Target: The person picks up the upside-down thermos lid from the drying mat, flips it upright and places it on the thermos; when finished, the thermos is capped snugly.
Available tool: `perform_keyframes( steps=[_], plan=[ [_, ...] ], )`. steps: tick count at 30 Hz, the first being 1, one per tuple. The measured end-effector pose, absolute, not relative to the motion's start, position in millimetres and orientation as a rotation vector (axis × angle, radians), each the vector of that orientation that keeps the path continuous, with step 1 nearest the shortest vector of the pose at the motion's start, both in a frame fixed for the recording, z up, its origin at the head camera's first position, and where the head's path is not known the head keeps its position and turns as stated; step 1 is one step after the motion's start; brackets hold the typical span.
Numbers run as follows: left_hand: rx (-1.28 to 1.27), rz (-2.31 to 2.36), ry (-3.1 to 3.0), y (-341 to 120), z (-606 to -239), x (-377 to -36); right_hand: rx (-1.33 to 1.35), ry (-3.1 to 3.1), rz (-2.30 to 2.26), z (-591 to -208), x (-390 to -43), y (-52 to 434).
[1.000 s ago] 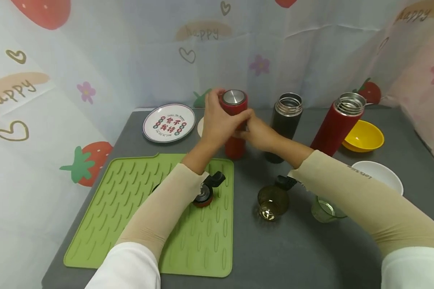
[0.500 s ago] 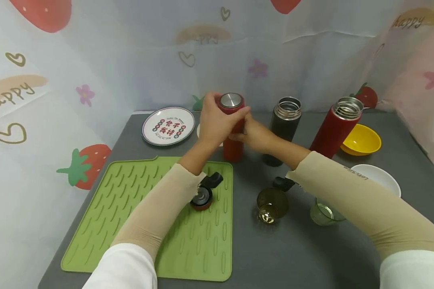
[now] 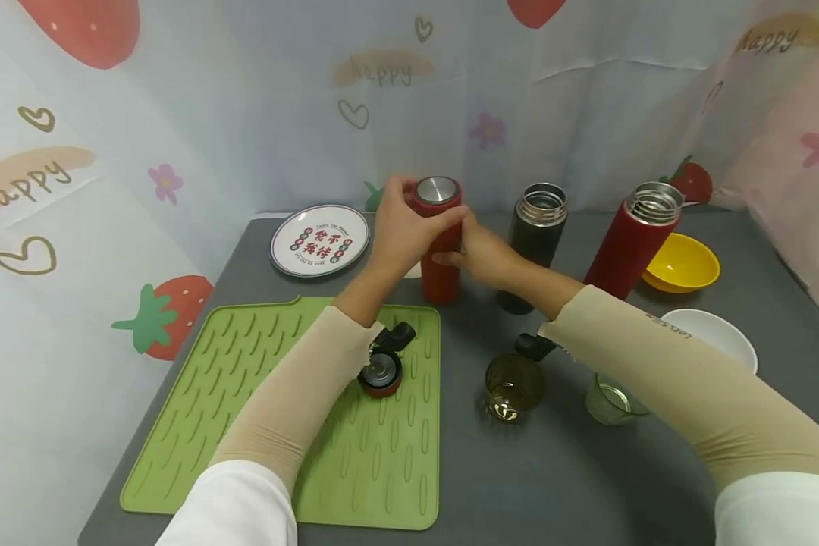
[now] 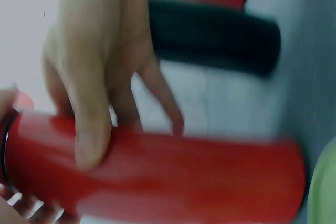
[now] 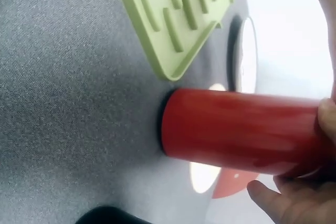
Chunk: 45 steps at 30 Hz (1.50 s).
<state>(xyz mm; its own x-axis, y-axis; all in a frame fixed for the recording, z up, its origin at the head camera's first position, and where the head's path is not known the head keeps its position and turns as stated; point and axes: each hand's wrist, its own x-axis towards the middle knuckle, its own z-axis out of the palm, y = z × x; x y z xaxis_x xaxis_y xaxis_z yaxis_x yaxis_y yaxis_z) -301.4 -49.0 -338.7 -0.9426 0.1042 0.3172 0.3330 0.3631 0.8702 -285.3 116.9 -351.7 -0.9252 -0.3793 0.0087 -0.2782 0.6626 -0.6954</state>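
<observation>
A red thermos flask (image 3: 440, 283) stands upright on the grey table just beyond the green mat, its lid (image 3: 437, 190) topped with a steel disc. My left hand (image 3: 404, 233) grips the flask at its lid from the left. Lower down, my right hand (image 3: 483, 254) holds the body, thumb pressed along the red side in the left wrist view. The flask's base (image 5: 176, 124) meets the table near the mat's corner in the right wrist view. Beside it stand a lidless black flask (image 3: 536, 227) and a lidless red flask (image 3: 629, 246).
On the green ridged mat (image 3: 375, 470) lies a flask lid (image 3: 380, 370) with a black loop, partly behind my left forearm. Brown (image 3: 514, 383) and clear (image 3: 609, 402) glasses stand right of the mat. A printed plate (image 3: 321, 240), yellow bowl (image 3: 682, 264) and white plate (image 3: 717, 334) sit farther out.
Both hands stay on the red flask with hardly any movement. The right hand's grip has shifted slightly at the body; the view has tilted a little.
</observation>
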Motion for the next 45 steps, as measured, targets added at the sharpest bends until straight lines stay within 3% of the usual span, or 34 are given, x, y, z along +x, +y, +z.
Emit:
perform_keyframes(
  steps=[4, 9, 13, 19, 26, 30, 41, 45],
  plan=[
    [-0.422, -1.605, -2.393, -51.7, -336.3, -300.0, -0.576, 2.764, -1.081, -351.7, -286.0, 113.6],
    [-0.623, -1.636, -2.584, -76.1, -322.4, -309.4, -0.580, 2.782, -1.053, -351.9, -291.0, 111.3],
    [-0.757, -1.650, -2.657, -101.8, -331.1, -302.4, -0.514, 2.761, -1.115, -354.7, -291.8, 115.8],
    [-0.882, -1.178, -2.959, -181.8, -363.8, -247.1, -0.396, 2.709, -1.221, -356.7, -283.9, 121.3],
    [-0.767, -0.736, -3.295, -251.1, -408.1, -176.0, -0.395, 2.649, -1.304, -351.1, -261.8, 127.9],
    [-0.777, -0.729, -3.215, -257.7, -418.6, -164.8, -0.383, 2.704, -1.216, -341.5, -240.4, 136.6],
    [-0.950, -0.703, -3.145, -231.7, -409.6, -183.2, -0.476, 2.695, -1.179, -325.4, -197.7, 159.2],
    [-0.947, -0.716, -2.968, -206.6, -384.2, -186.8, -0.503, 2.640, -1.202, -324.5, -188.1, 163.0]
  ],
)
